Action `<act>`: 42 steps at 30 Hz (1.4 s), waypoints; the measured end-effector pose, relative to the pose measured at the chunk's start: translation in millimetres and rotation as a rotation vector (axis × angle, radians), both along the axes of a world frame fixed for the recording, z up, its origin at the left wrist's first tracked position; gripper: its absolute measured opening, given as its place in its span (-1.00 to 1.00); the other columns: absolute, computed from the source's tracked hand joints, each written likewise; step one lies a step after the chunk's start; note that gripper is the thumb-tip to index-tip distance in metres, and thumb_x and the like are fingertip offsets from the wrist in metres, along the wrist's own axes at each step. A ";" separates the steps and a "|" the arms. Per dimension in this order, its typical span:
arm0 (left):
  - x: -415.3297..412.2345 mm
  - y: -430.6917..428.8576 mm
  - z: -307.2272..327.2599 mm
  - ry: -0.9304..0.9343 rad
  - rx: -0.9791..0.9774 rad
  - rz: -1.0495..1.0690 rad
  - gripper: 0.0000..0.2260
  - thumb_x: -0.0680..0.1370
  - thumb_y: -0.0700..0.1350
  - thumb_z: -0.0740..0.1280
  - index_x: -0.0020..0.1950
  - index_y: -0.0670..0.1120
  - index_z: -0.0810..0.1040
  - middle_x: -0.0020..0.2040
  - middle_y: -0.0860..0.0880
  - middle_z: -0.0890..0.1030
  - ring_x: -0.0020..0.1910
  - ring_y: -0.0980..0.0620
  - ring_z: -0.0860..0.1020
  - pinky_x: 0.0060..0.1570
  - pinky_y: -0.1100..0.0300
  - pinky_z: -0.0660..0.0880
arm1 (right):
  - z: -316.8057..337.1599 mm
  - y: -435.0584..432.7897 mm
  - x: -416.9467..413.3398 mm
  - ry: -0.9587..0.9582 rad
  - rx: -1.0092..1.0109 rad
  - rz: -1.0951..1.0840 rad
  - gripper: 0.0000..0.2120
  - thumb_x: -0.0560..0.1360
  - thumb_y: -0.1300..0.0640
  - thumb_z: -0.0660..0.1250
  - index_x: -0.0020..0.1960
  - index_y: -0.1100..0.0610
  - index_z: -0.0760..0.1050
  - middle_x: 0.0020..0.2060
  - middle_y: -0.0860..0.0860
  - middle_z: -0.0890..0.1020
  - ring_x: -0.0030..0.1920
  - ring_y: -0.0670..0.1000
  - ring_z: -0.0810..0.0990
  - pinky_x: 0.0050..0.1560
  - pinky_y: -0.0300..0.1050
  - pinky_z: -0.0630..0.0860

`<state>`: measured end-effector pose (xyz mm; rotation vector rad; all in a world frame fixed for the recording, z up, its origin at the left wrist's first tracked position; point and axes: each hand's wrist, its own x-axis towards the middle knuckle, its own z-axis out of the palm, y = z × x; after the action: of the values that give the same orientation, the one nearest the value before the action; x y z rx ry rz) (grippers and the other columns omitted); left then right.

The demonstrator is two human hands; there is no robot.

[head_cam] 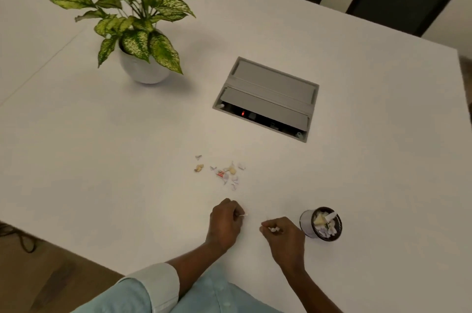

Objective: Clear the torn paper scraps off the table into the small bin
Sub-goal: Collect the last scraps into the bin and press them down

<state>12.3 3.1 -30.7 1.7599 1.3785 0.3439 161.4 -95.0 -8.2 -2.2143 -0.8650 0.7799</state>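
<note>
Our left hand and right hand each pinching small, blurry paper bits, loose scraps beyond them, bin just beside our right hand

white table; speckled green plant

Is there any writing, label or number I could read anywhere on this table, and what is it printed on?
No text can be read in this picture.
One of the paper scraps has red print, too small and blurred to read.
The power box set into the table shows a red light and dark sockets; any markings are too small to tell.
The small bin shows no readable label.
</note>
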 end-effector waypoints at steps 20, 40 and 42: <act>188.2 -37.4 53.5 -0.063 0.020 -0.438 -0.93 0.49 -0.22 0.43 -0.08 -0.11 0.70 -0.09 -0.06 0.68 -0.12 -0.02 0.62 -0.09 0.05 0.57 | 55.0 -42.7 119.6 -0.205 -0.114 -0.289 -0.90 0.44 0.18 0.49 -0.07 0.04 0.64 -0.12 -0.04 0.70 -0.13 -0.02 0.62 -0.09 -0.15 0.50; 56.3 -13.4 -19.7 0.659 0.189 -1.109 0.05 0.51 0.09 0.50 0.65 -0.20 -0.20 0.64 -0.19 -0.36 0.64 -0.17 -0.31 0.64 -0.09 -0.01 | 25.3 -76.7 103.9 -0.461 -0.159 0.310 -0.33 0.59 0.18 0.31 0.62 0.13 0.11 0.64 0.05 0.11 0.64 0.05 0.06 0.60 0.05 0.17; 49.0 -15.1 -22.8 0.688 0.185 -1.124 0.14 0.48 0.08 0.54 0.64 -0.18 -0.31 0.60 -0.15 -0.47 0.60 -0.15 -0.40 0.64 -0.09 -0.08 | 17.3 -77.0 104.8 -0.528 -0.207 0.362 -0.32 0.61 0.10 0.28 0.63 0.14 0.06 0.65 0.07 0.06 0.65 0.07 -0.01 0.61 0.10 0.11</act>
<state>61.3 -12.0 -53.6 2.6184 0.5417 -0.8275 266.2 -172.0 9.1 -2.5324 -1.5318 0.4525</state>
